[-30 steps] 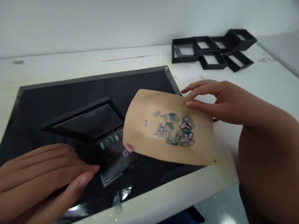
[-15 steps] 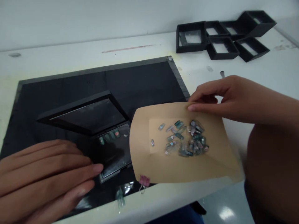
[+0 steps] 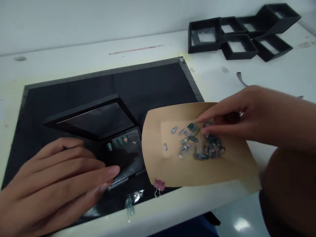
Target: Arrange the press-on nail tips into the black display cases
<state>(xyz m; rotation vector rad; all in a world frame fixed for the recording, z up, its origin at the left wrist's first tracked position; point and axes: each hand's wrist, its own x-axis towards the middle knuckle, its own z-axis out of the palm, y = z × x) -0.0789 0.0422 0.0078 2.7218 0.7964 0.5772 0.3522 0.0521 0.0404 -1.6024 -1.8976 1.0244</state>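
Note:
A tan paper tray (image 3: 158,113) holds a heap of small press-on nails (image 3: 213,146), several decorated with round motifs. My right hand (image 3: 234,115) reaches over the tray's far side, thumb and index finger slightly apart above the nails, holding nothing visible. Left of the tray stands a black hinged case (image 3: 123,161) with its lid (image 3: 91,118) raised. Several green nails (image 3: 118,142) lie in a row along the case's inner back. My left hand (image 3: 71,177) is at the case's near left edge, fingers stretched out; its index fingertip overlaps the edge, and contact is unclear.
The case lies on a black mat (image 3: 66,95) on a white table (image 3: 81,62). Several black open boxes (image 3: 204,36) stand at the back right. A pink binder clip (image 3: 159,185) is on the tray's near left corner. Clear greenish pieces (image 3: 130,205) lie at the table's front edge.
My right hand has left the tray's far rim and moved in over the nails. My left hand has shifted right along the case. The view has moved slightly.

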